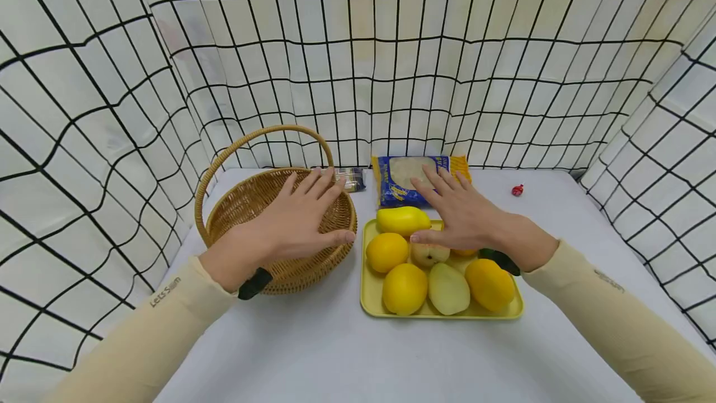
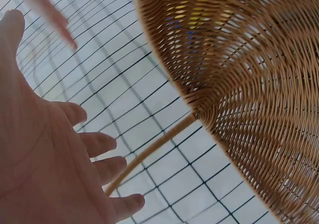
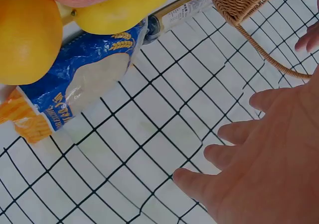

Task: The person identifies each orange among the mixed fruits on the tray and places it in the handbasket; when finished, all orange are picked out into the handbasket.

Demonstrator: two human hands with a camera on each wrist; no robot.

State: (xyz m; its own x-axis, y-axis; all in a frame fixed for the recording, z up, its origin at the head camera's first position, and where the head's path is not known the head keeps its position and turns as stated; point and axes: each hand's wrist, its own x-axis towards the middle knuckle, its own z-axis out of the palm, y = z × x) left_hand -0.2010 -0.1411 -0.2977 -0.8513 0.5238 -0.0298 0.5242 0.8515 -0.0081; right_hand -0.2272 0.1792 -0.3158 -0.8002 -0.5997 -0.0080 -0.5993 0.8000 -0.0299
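Observation:
In the head view the left hand (image 1: 293,219) is over the wicker basket (image 1: 240,204), fingers spread, holding nothing. The right hand (image 1: 461,210), its fingers also extended and holding nothing, is over the back of a yellow tray (image 1: 442,314) of fruit. On the tray lie an orange (image 1: 405,289), a pale green fruit (image 1: 449,290), a yellow mango-like fruit (image 1: 403,221) and several others, some partly hidden by the right hand. The left wrist view shows the left palm (image 2: 45,154) beside the basket (image 2: 264,84); the right wrist view shows the right palm (image 3: 269,159).
Behind the tray lies a blue and yellow packet (image 1: 399,182), partly covered by the right fingers. A dark wrapped packet (image 1: 353,179) is behind the basket, whose handle (image 1: 268,132) arches upward. A small red item (image 1: 517,190) lies at the right. Black netting surrounds the table's back and sides.

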